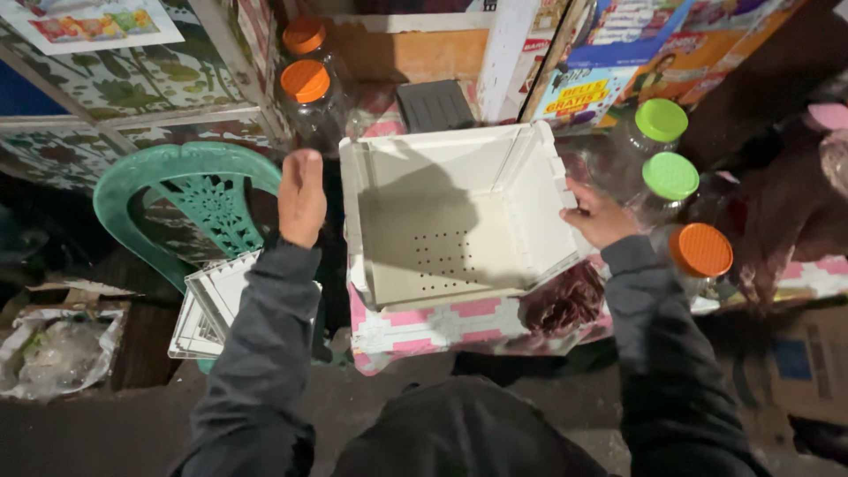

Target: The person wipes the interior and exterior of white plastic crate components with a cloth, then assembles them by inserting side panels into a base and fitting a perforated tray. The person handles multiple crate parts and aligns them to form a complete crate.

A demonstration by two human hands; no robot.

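Head view: we see the white perforated crate (450, 221) at centre on the pink-patterned surface (442, 322). Our right hand (596, 216), at three o'clock, pinches its side wall. Our left hand (302, 196), at nine o'clock, hangs half-curled, empty, over the green chair (190, 190).

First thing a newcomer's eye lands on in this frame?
The white, open-topped plastic crate with small holes in its floor, dead centre on a pink-and-white patterned cloth. The right hand grips its right wall, while the left hand is raised just off its left edge. Next come the bright lids: clear plastic jars with orange lids behind on the left, green-lidded jars on the right, and a green plastic chair at left.
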